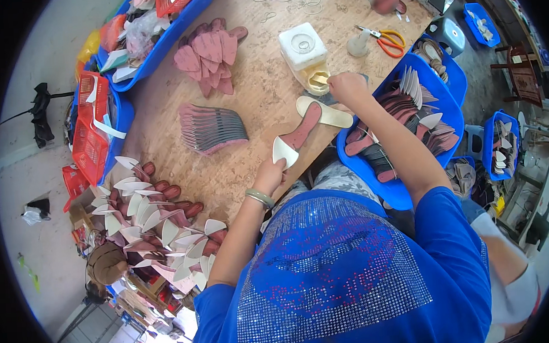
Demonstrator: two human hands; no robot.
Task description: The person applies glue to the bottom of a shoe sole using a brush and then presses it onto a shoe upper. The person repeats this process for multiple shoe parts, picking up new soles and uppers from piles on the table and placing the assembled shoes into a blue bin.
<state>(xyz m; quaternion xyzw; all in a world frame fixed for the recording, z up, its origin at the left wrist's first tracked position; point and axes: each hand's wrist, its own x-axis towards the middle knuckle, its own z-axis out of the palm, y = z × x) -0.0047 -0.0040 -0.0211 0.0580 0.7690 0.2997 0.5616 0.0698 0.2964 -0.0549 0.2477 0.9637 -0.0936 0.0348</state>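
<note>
My left hand (268, 176) pinches the white pointed end of a reddish-brown insole (303, 128) near the table's front edge. The insole's narrow end lies over a cream sole-shaped piece (328, 113). My right hand (349, 88) is closed at the mouth of a yellowish plastic container (317, 79). Its fingers grip something thin that I cannot make out; its lower part seems to be inside the container. A white block with a round recess (304, 43) sits against the container's far side.
Fanned insoles (212, 128) and a heap of pink ones (211, 55) lie on the wooden table (264, 80). Orange-handled pliers (386, 41) lie at the far right. A blue basket of insoles (392, 191) stands by my right arm. White-tipped insoles (159, 204) crowd the left edge.
</note>
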